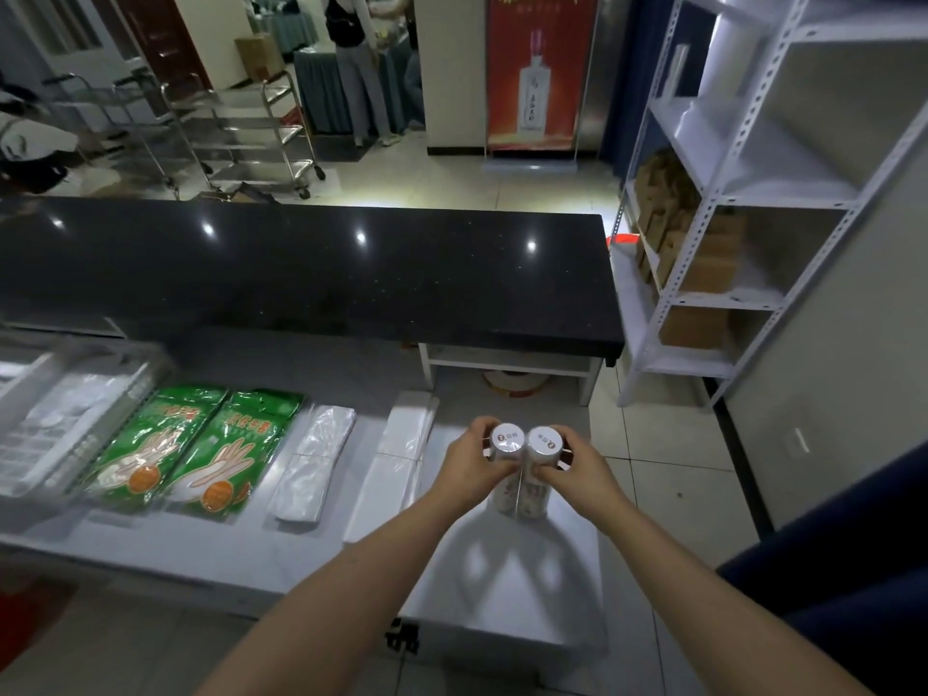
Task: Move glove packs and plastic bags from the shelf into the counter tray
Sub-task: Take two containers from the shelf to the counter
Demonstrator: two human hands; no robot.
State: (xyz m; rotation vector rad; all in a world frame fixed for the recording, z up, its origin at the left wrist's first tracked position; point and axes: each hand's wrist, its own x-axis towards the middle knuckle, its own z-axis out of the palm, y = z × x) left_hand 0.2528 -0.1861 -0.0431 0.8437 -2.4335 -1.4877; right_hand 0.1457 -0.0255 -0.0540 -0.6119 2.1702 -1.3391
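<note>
Two upright white cylindrical rolls stand side by side at the right end of the grey counter (241, 555). My left hand (469, 467) grips the left roll (506, 447) and my right hand (577, 469) grips the right roll (543, 444). Two green glove packs (193, 444) lie flat on the counter to the left. Beside them lie two flat stacks of clear plastic bags (314, 459), the second stack (396, 469) nearer my hands. A clear tray (75, 444) with white packs in it sits at the far left.
A black glossy upper counter (321, 273) runs behind the grey one. A white metal shelf (743, 203) with brown boxes stands at the right. Steel trolleys (241, 128) and a standing person are in the background; a red poster stands farther right.
</note>
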